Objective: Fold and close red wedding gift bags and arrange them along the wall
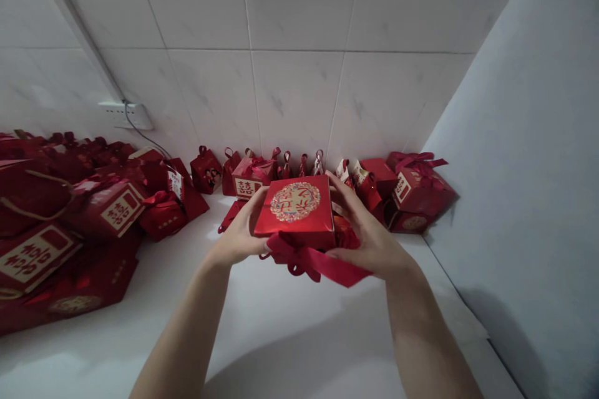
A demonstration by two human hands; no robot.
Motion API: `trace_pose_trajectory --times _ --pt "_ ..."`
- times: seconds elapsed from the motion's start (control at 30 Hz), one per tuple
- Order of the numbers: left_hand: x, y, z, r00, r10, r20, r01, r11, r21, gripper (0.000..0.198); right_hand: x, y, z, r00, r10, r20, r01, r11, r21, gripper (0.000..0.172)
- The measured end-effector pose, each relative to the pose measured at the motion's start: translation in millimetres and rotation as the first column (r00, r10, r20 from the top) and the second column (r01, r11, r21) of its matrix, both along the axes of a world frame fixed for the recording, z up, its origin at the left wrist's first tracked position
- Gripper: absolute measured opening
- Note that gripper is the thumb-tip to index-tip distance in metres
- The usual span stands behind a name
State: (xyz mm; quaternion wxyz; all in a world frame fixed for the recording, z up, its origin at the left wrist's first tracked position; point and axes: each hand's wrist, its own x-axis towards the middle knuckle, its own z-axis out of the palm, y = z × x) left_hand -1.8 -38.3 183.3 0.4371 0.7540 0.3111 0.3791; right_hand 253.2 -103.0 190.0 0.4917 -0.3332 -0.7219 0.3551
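A square red gift box point(299, 206) with a round gold-and-coloured emblem on top is held above the white surface. My left hand point(239, 234) is closed around its left side, thumb at the front. On the opposite side, my right hand point(372, 240) is also closed, its fingers along the far right edge. A dark red ribbon bow point(304, 259) hangs at the box's front, its loose end trailing by my right thumb. Between the box and my right palm shows a shiny red item point(345, 234), partly hidden, so I cannot tell its kind.
Many red boxes and bags point(112, 209) are piled at left. A row of small red boxes with ribbon loops point(206, 171) lines the tiled wall. Stacked ribboned boxes point(418, 190) stand in the right corner. A power strip point(125, 115) with a cable is on the wall.
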Motion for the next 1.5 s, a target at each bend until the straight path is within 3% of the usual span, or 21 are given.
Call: trace_pose_trajectory --times 0.3,0.7,0.9,1.13,1.33,1.5 --pt "8.8 -0.7 3.1 0.937 -0.218 0.272 0.191 0.974 0.121 0.103 0.9 -5.3 2.9 0.997 -0.041 0.059 0.036 0.996 0.077 0.113" --pt "3.1 0.0 3.8 0.952 -0.224 0.207 0.207 0.973 0.103 0.108 6.4 -9.1 7.4 0.997 0.004 0.078 -0.005 1.0 0.003 0.114" --pt "4.6 -4.0 7.5 0.91 -0.317 0.269 0.306 0.948 0.082 0.097 6.5 -8.3 5.4 0.983 0.153 -0.102 -0.16 0.985 -0.069 0.099" --pt "1.5 -3.6 -2.9 0.917 -0.34 0.207 0.346 0.938 0.01 0.109 -0.5 -9.7 6.8 0.959 0.237 -0.158 -0.26 0.955 -0.145 0.094" --pt "-4.1 -1.2 1.8 0.911 -0.371 0.181 0.376 0.927 0.01 0.103 9.7 -13.5 10.2 0.99 0.136 0.027 -0.128 0.973 -0.193 0.1" --pt "-7.1 -4.9 12.9 0.967 -0.254 -0.006 0.254 0.965 0.067 0.104 17.3 -13.6 12.4 0.972 0.051 0.228 -0.023 0.992 -0.121 0.105"
